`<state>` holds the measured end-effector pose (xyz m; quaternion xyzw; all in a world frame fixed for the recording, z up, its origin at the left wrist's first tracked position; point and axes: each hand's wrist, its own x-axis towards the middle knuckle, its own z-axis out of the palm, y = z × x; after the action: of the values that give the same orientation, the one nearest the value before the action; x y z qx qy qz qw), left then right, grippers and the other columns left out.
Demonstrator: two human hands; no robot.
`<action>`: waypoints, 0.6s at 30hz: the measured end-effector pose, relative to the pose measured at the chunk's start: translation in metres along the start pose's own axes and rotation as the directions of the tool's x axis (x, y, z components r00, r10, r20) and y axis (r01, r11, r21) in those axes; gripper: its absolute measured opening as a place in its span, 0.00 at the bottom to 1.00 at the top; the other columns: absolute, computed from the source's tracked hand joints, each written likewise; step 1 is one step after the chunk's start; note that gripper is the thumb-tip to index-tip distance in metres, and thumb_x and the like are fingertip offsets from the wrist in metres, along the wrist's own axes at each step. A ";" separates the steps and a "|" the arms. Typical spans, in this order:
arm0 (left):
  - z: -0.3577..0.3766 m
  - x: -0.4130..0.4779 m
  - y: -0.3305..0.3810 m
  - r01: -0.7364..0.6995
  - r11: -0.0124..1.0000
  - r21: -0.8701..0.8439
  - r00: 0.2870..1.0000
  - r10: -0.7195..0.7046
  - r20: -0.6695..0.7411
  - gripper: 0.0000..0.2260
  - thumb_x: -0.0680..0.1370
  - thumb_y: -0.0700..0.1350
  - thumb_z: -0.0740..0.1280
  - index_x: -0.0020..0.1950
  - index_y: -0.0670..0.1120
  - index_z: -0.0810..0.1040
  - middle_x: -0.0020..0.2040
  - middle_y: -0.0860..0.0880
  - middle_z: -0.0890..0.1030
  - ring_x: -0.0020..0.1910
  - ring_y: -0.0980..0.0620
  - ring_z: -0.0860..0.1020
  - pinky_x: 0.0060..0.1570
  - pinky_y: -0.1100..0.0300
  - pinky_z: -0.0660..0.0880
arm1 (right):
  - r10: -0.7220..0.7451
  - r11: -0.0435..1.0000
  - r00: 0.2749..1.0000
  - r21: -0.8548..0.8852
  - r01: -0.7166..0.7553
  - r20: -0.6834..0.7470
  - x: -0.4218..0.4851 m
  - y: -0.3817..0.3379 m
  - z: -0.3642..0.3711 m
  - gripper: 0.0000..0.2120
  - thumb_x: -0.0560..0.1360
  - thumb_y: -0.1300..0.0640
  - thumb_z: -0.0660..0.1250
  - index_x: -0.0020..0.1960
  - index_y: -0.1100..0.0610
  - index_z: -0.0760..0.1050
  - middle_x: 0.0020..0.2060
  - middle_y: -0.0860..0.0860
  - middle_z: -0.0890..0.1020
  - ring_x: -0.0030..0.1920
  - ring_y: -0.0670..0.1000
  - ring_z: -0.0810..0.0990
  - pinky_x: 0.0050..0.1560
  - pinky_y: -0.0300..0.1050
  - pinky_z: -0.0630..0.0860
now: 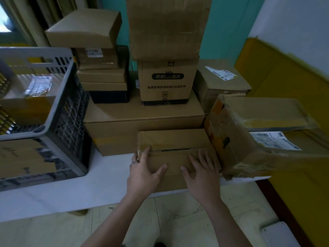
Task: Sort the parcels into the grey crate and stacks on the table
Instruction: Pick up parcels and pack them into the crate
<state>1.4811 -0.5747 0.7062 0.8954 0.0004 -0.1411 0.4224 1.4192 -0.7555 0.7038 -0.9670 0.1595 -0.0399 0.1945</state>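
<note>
Crate (35, 51) runs off left edge. Label (276, 142) too blurred for me to read. My forearms (114, 220) cut by bottom edge.

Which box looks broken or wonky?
The big taped carton on the right. It sits tilted beside the small parcel that the left hand grips, and its lower front corner is crumpled, with tape peeling loose. The tall carton topping the middle stack looks creased too.

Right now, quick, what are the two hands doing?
Left hand: grips the front box at its left corner.
Right hand: open, flat on that box's top.
</note>
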 end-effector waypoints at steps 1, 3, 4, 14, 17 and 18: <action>-0.002 0.000 -0.001 -0.002 1.000 0.001 1.000 0.002 -0.001 0.40 0.73 0.65 0.71 0.80 0.61 0.55 0.79 0.47 0.57 0.75 0.44 0.63 0.67 0.45 0.72 | 0.000 1.000 1.000 -0.003 0.000 0.002 0.000 -0.002 0.001 0.41 0.72 0.29 0.41 0.75 0.49 0.68 0.78 0.53 0.61 0.80 0.54 0.52 0.76 0.50 0.39; -0.006 0.000 -0.002 -0.009 1.000 0.007 1.000 0.009 -0.004 0.40 0.73 0.65 0.71 0.79 0.61 0.55 0.79 0.46 0.56 0.76 0.44 0.63 0.67 0.44 0.72 | 0.004 1.000 1.000 -0.025 -0.004 0.009 0.000 -0.006 0.003 0.40 0.72 0.29 0.42 0.74 0.49 0.69 0.77 0.54 0.63 0.79 0.55 0.54 0.77 0.52 0.43; -0.009 -0.001 -0.005 -0.008 1.000 0.010 1.000 0.008 -0.005 0.40 0.73 0.65 0.70 0.79 0.61 0.55 0.80 0.47 0.56 0.76 0.44 0.62 0.67 0.44 0.72 | 0.005 0.999 1.000 -0.044 -0.004 0.010 -0.001 -0.009 0.004 0.39 0.73 0.30 0.44 0.73 0.49 0.71 0.76 0.55 0.65 0.79 0.56 0.57 0.77 0.52 0.45; -0.072 -0.004 -0.055 0.096 0.995 -0.016 0.995 -0.096 -0.025 0.40 0.72 0.63 0.74 0.78 0.65 0.56 0.79 0.50 0.55 0.74 0.46 0.66 0.67 0.45 0.72 | -0.055 0.986 0.998 -0.156 0.053 -0.006 -0.018 -0.077 0.032 0.29 0.74 0.33 0.54 0.60 0.50 0.82 0.61 0.56 0.82 0.63 0.59 0.78 0.64 0.55 0.64; -0.088 -0.005 -0.065 0.115 0.993 -0.023 0.992 -0.116 -0.039 0.40 0.72 0.61 0.75 0.78 0.64 0.57 0.80 0.50 0.55 0.75 0.46 0.64 0.68 0.45 0.71 | -0.057 0.988 0.998 -0.144 0.055 -0.008 -0.019 -0.094 0.038 0.29 0.73 0.33 0.54 0.59 0.49 0.83 0.60 0.55 0.83 0.60 0.59 0.80 0.59 0.59 0.74; -0.092 -0.005 -0.068 0.119 0.992 -0.030 0.992 -0.120 -0.043 0.40 0.72 0.61 0.75 0.78 0.63 0.57 0.79 0.50 0.56 0.74 0.46 0.65 0.68 0.46 0.71 | -0.061 0.988 0.998 -0.142 0.059 -0.013 -0.018 -0.098 0.041 0.29 0.72 0.32 0.55 0.59 0.48 0.83 0.59 0.55 0.83 0.59 0.59 0.80 0.58 0.59 0.75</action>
<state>1.4918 -0.4609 0.7117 0.8908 0.0654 -0.1459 0.4254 1.4370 -0.6494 0.7039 -0.9824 0.1344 -0.0429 0.1227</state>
